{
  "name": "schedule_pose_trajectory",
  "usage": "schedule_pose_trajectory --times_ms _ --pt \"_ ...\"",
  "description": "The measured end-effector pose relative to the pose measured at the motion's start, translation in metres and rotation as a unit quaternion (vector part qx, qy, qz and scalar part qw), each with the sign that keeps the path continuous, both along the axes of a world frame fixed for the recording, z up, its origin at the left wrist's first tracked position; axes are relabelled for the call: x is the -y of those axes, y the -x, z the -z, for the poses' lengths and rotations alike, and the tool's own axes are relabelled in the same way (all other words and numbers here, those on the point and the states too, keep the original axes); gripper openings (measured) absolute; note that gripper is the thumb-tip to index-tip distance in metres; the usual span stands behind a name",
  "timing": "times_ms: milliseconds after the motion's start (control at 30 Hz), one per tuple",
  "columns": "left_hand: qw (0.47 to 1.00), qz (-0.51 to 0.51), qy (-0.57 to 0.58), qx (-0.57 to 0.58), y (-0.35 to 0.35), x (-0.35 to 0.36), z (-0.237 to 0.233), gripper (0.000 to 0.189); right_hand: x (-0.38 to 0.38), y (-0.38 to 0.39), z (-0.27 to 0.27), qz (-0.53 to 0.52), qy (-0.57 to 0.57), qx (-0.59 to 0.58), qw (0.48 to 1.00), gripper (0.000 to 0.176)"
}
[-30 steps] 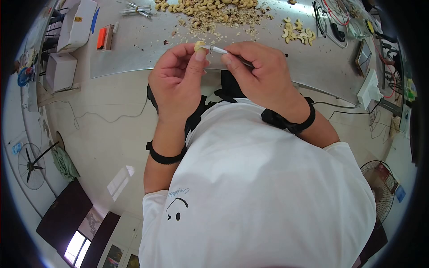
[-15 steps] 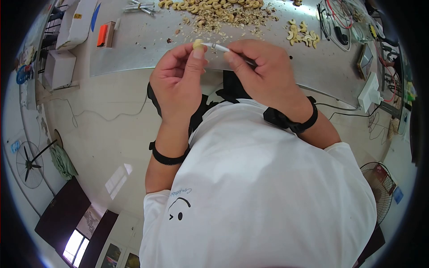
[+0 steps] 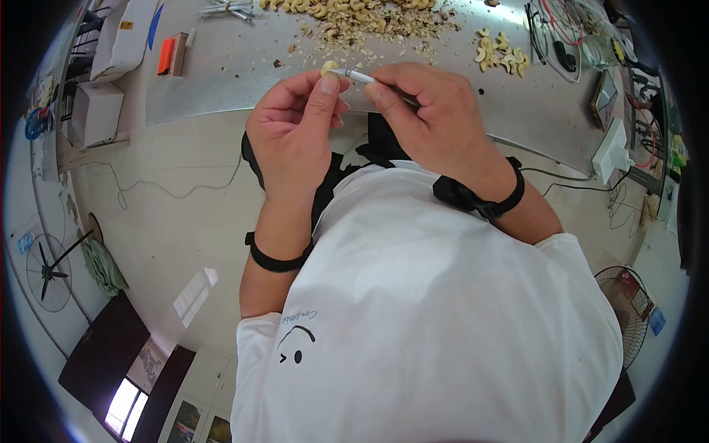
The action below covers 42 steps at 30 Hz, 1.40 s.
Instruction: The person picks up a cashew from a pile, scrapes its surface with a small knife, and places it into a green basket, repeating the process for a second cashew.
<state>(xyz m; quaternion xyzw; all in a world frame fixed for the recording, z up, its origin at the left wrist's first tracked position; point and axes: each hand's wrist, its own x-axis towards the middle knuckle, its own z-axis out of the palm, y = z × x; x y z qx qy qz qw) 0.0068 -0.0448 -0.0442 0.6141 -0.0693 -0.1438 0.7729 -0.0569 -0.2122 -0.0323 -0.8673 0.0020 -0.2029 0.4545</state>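
Note:
Between the thumb and fingertips of my left hand (image 3: 299, 122) is a pale cashew nut (image 3: 329, 66). My right hand (image 3: 432, 111) grips a slim silver craft knife (image 3: 360, 76), its tip touching the cashew or right beside it. Both hands are over the near edge of the metal table (image 3: 214, 85). Beyond them lies a heap of cashews (image 3: 347, 11), with a spread of brown and pale crumbs (image 3: 369, 33) in front of it. A smaller group of pale cashews (image 3: 502, 55) sits to the right.
At the table's left are an orange-and-brown block (image 3: 171, 55) and a bundle of thin metal tools (image 3: 229, 9). Cables (image 3: 550, 44), a framed device (image 3: 604, 100) and a white power strip (image 3: 611, 153) occupy the right side. A fan (image 3: 624, 310) stands at lower right.
The knife has shifted slightly left, its tip now over the cashew. My left hand still pinches the nut, nearly in the same place.

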Motion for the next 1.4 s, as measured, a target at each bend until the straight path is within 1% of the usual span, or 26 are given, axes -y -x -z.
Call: schedule_pose_trajectory --times_ms 67,133,267,367,433,533,667,733,767,867,967,1067,1167,1267,1400 --pt "1.0 0.001 -0.002 -0.001 0.0 0.0 0.0 0.02 0.0 0.0 0.0 0.004 -0.001 0.0 1.0 0.012" --pt "1.0 0.003 0.0 -0.001 0.001 0.0 0.0 0.02 0.001 0.0 0.001 0.022 -0.011 -0.024 0.999 0.011" --pt "0.999 0.013 0.041 -0.029 0.003 0.001 -0.004 0.02 0.007 0.0 -0.002 0.052 -0.038 -0.026 0.998 0.009" --pt "0.997 0.015 0.065 -0.041 0.003 0.003 -0.002 0.019 0.008 0.003 0.001 0.009 -0.03 0.013 0.999 0.009" --pt "0.996 0.013 0.081 -0.035 0.003 0.006 -0.002 0.018 0.006 0.005 -0.001 0.001 -0.037 0.006 0.999 0.009" --pt "0.999 0.007 0.033 -0.014 0.005 0.006 -0.003 0.018 0.005 0.006 0.0 0.001 -0.034 0.012 0.999 0.01" --pt "1.0 0.005 0.011 0.015 0.005 0.005 -0.003 0.017 0.006 0.005 0.002 0.0 -0.01 0.035 0.999 0.012" --pt "1.0 0.002 -0.011 0.028 0.005 0.004 -0.003 0.016 0.008 0.006 -0.001 -0.007 -0.008 0.023 1.0 0.012" --pt "1.0 0.005 -0.006 0.026 0.006 0.004 -0.003 0.016 0.008 0.007 -0.002 -0.011 -0.007 0.016 1.0 0.012" --pt "1.0 0.015 0.004 0.013 0.007 0.003 -0.006 0.018 0.007 0.005 0.004 0.023 -0.026 0.011 0.999 0.012" --pt "0.999 0.026 0.014 -0.015 0.008 0.003 -0.011 0.019 0.009 0.005 -0.004 0.041 -0.039 -0.015 0.998 0.013" --pt "0.998 0.026 0.04 -0.042 0.006 0.002 -0.011 0.018 0.011 0.006 -0.002 0.008 -0.015 0.031 0.999 0.012" --pt "0.995 0.03 0.074 -0.057 0.003 0.001 -0.007 0.017 0.008 0.008 -0.004 -0.008 -0.038 -0.002 0.999 0.012" --pt "0.994 0.039 0.087 -0.061 0.003 -0.001 -0.007 0.016 0.006 0.006 0.0 -0.003 -0.027 0.027 0.999 0.012" --pt "0.987 0.065 0.116 -0.09 0.001 -0.004 -0.004 0.017 0.006 0.005 0.001 0.011 -0.023 0.016 1.0 0.012"
